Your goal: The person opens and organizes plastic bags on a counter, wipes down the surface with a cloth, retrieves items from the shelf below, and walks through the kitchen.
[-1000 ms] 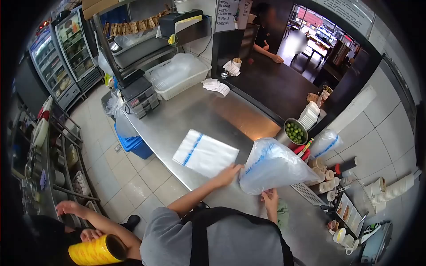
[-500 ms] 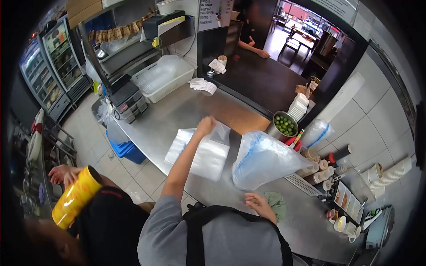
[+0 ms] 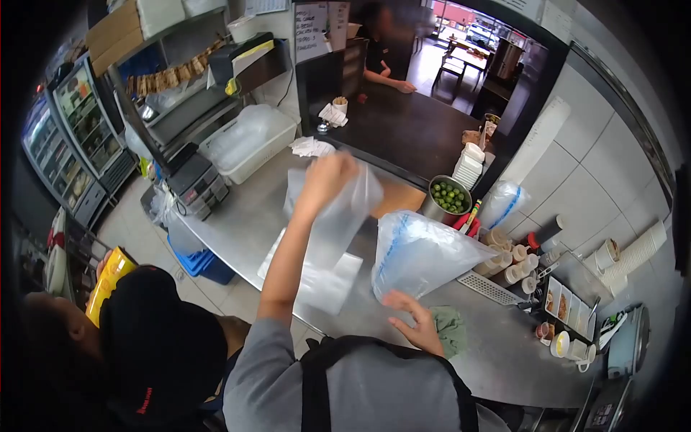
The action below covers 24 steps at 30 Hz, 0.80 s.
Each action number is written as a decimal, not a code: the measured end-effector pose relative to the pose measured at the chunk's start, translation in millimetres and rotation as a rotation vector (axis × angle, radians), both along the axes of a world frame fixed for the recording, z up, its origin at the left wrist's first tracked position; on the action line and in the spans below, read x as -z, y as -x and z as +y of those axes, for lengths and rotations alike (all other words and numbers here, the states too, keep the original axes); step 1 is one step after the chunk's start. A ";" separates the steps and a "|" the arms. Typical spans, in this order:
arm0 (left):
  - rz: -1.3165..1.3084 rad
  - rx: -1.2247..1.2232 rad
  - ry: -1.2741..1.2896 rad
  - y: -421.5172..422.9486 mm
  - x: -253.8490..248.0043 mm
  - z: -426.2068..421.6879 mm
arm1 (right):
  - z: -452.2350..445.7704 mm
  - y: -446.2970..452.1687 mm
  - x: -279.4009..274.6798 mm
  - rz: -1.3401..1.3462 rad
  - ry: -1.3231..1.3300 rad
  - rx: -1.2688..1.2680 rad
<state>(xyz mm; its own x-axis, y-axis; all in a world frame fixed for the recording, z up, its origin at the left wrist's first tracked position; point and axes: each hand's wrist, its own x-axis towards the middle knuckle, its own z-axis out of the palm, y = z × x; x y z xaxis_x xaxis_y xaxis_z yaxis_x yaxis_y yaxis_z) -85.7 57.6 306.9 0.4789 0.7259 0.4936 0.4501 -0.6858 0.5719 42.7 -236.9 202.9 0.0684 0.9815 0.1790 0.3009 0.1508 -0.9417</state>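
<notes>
Raised over the steel counter, my left hand (image 3: pixel 330 180) is closed on the top of a clear plastic bag (image 3: pixel 338 216), which hangs down from it. Below lies a flat stack of clear plastic bags (image 3: pixel 317 284), partly hidden by my forearm. My right hand (image 3: pixel 416 323) is empty, with its fingers apart, close to the near edge of a large filled plastic bag (image 3: pixel 425 252) with blue print. Whether the fingers touch that bag I cannot tell. A green cloth (image 3: pixel 450 331) lies just right of this hand.
Green limes fill a metal pot (image 3: pixel 450 198) at the counter's back. Several sauce bottles (image 3: pixel 515 263) stand right. A white basket (image 3: pixel 248 144) sits at the back left. Close on my left, a co-worker in a black cap (image 3: pixel 147 317) has a yellow cylinder (image 3: pixel 108 281). Another person leans beyond the hatch.
My left hand has risen, lifting a plastic bag off the stack. My right hand's fingers have spread near the large bag. The co-worker has moved closer, and the view has shifted slightly.
</notes>
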 end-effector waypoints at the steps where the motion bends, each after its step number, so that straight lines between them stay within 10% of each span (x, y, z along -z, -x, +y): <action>1: 0.018 0.134 0.017 8.6 3.9 -18.5 | 6.9 7.5 -11.4 -0.065 -0.196 0.097; 7: 0.122 0.686 0.545 41.9 29.4 -129.5 | 35.7 21.6 -35.6 -0.319 -0.566 0.211; 24: -0.608 0.408 0.827 35.8 71.3 -175.6 | 10.9 -25.0 -54.9 -0.251 -0.541 0.649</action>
<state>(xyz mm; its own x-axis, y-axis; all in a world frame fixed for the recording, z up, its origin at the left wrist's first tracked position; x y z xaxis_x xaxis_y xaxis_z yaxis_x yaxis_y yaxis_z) -121.5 -117.9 235.6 0.5998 0.7833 0.1634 -0.2347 -0.0231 0.9718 67.7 -226.0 257.8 0.4796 0.5386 0.6927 0.6703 0.2845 -0.6853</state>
